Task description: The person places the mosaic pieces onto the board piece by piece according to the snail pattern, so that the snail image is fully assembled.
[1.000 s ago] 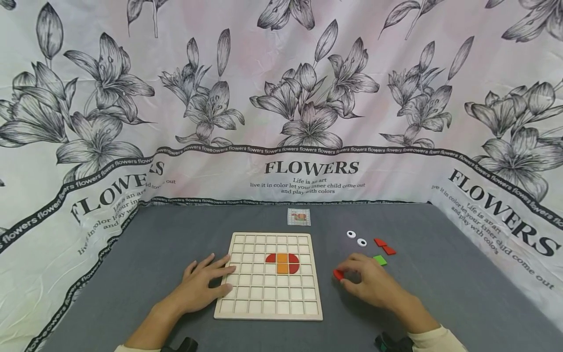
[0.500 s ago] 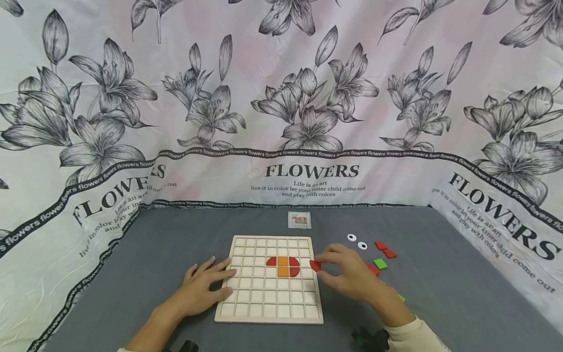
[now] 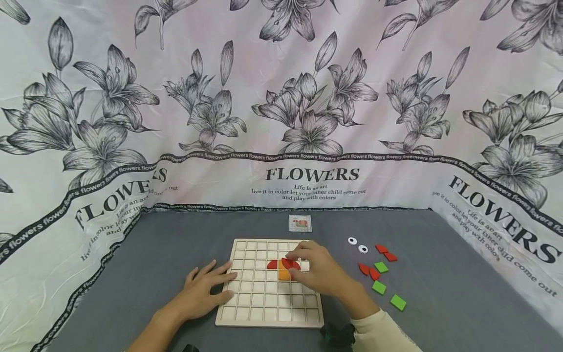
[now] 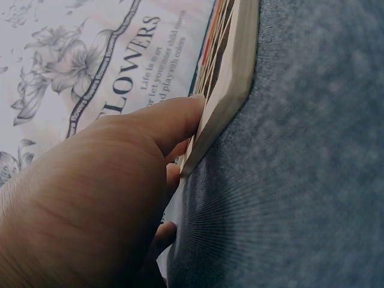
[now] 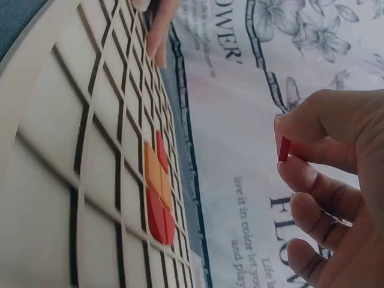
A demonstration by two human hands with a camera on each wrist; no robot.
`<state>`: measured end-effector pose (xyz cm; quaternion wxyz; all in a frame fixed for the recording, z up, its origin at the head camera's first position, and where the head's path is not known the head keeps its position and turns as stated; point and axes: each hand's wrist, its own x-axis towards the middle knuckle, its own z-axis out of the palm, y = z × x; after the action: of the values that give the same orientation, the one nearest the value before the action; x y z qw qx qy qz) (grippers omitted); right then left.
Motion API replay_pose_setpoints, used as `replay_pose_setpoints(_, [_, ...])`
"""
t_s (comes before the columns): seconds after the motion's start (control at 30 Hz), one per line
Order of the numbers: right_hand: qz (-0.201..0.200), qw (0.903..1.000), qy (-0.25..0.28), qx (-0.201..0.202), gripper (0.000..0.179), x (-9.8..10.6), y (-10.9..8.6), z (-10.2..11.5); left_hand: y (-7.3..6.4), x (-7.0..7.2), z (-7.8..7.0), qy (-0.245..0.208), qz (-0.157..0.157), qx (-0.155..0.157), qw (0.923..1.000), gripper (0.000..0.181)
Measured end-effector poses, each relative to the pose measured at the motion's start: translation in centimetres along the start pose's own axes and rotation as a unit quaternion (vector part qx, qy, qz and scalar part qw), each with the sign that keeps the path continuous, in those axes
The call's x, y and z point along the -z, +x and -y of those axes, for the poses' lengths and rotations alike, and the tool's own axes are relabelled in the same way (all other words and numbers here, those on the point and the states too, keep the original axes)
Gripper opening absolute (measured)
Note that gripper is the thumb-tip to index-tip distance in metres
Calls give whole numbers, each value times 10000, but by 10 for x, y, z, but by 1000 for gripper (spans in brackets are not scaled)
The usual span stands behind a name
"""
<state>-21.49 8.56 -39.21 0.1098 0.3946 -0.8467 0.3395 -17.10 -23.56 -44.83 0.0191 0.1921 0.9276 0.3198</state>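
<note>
A wooden grid board (image 3: 264, 303) lies on the grey cloth, with orange square tiles (image 3: 284, 275) and red quarter-round tiles (image 3: 272, 265) set in its upper cells. My left hand (image 3: 200, 293) rests at the board's left edge, its fingers spread and the thumb touching the frame, as the left wrist view also shows. Over the board's upper right my right hand (image 3: 318, 269) pinches a red quarter-round tile (image 5: 282, 139) between thumb and fingertips. In the right wrist view that tile is held up, apart from the board. My right hand partly hides the cells beneath it.
Right of the board lie loose red tiles (image 3: 364, 269), green tiles (image 3: 398, 302) and two white eye discs (image 3: 352, 241). A small picture card (image 3: 300, 223) lies behind the board. A flower-printed curtain (image 3: 312, 190) closes off the back and sides.
My right hand has moved left from the loose tiles to above the board, carrying the red tile. Red and green tiles it covered now show. The left hand stays at the board's edge.
</note>
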Motion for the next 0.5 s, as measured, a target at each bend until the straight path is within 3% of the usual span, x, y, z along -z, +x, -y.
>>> replay_pose_setpoints(0.27, [102,9996,-217,-134,20,-22,12,2,0,0,3,11,57,-28,10000,54])
replay_pose_setpoints(0.5, [292,9988,-82,-379,17,-38,16,-1,0,0,3,0,20,-51,10000,54])
